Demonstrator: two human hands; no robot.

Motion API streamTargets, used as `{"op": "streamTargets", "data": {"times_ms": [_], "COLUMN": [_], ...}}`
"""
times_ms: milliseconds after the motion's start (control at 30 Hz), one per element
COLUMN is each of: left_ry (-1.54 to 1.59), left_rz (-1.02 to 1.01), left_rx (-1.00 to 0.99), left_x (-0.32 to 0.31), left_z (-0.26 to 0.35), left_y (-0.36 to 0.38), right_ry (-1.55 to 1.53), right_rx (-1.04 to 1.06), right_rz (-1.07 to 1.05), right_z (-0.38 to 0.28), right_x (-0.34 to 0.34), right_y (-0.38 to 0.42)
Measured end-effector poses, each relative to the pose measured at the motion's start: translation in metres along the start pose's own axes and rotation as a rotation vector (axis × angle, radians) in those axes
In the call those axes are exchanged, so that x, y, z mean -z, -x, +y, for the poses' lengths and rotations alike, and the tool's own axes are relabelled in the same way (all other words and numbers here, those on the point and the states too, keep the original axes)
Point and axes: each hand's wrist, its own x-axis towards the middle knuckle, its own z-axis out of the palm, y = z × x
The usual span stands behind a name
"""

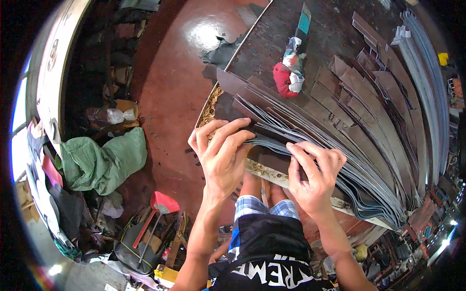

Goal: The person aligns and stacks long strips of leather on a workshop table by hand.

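Pinched between curled fingers and thumb, the near ends of a thin bundle of grey strips (272,144) are clamped in the left hand (220,153), while the right hand (315,175) grips the same bundle farther along, its thumb and forefinger close together on the strips. The two hands are apart, and the bundle spans the gap between them, bowed slightly. Just beyond the grip, and running off to the right past the right hand, lies a long stack of brown and grey sheets (335,155), its layers fanned and curving toward the lower right. Farther beyond, more brown sheets (361,92) spread in loose, overlapping rows, with a pile of pale grey strips (427,82) at the far right. Ahead of the grip, well apart from it, a knife (304,24) lies on the dark table (262,43), its handle wrapped in red and white cloth (291,77). Below the grip are the person's checked shorts (252,206) and black shirt (272,242). Left of the left hand, down on the reddish floor (170,116), sit a green sack (104,162) and, nearer the body, a red dustpan (164,202).
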Motion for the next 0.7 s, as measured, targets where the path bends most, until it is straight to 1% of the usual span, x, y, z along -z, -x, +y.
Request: {"op": "streamTargets", "data": {"times_ms": [200,267,600,700], "left_ry": [-0.002,0.000,0.021,0.028], "left_rz": [0.006,-0.001,0.022,0.017], "left_rx": [-0.001,0.031,0.054,0.088], "left_x": [-0.0002,-0.0008,-0.0034,-0.0020], "left_z": [-0.0016,-0.0004,0.0018,0.0047], "left_y": [-0.0016,-0.0017,-0.0018,-0.0030], "right_ry": [-0.007,-0.003,-0.008,-0.012], "right_rx": [0.001,0.000,0.010,0.009], "right_rz": [0.019,0.014,-0.007,-0.007], "right_z": [0.0005,0.0008,0.0033,0.0041], "right_x": [-0.0024,-0.0015,-0.0030,-0.0040], "right_y": [-0.0009,-0.0006,0.0043,0.0054]}}
